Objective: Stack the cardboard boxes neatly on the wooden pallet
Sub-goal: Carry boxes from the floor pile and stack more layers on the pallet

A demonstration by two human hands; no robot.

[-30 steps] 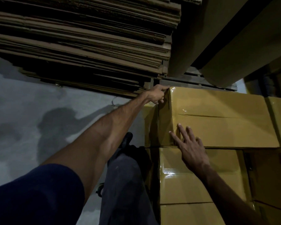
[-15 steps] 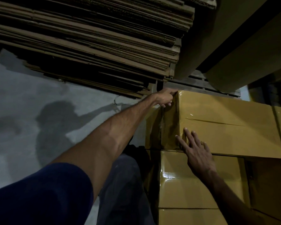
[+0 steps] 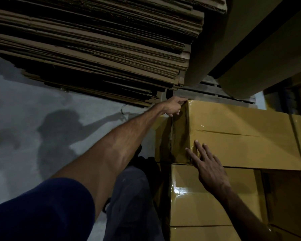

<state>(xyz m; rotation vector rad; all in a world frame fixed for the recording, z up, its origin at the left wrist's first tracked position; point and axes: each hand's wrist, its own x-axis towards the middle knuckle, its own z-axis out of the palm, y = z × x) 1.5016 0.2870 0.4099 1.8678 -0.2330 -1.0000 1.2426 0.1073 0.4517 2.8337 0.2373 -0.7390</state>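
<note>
The top box (image 3: 241,136), a yellow-brown carton sealed with glossy tape, sits on the upper left corner of the stack of boxes (image 3: 207,197), its near edge roughly flush with the box below. The left hand (image 3: 173,106) reaches out at full arm's length to the far left corner of this box, fingers curled over the corner edge and gripping it. The right hand (image 3: 207,167) lies flat against the near left part of the box's face, fingers straight and spread, fingertips on the tape strip by the corner, palm reaching down over the seam to the box underneath; it holds nothing. More boxes of the same kind continue to the right. Beyond the far edge, wooden slats (image 3: 207,91) show, with a pile of flattened cardboard sheets (image 3: 94,49) to their left and large paper rolls (image 3: 250,58) above. The grey floor (image 3: 24,110) lies to the left, carrying the person's shadow.
</note>
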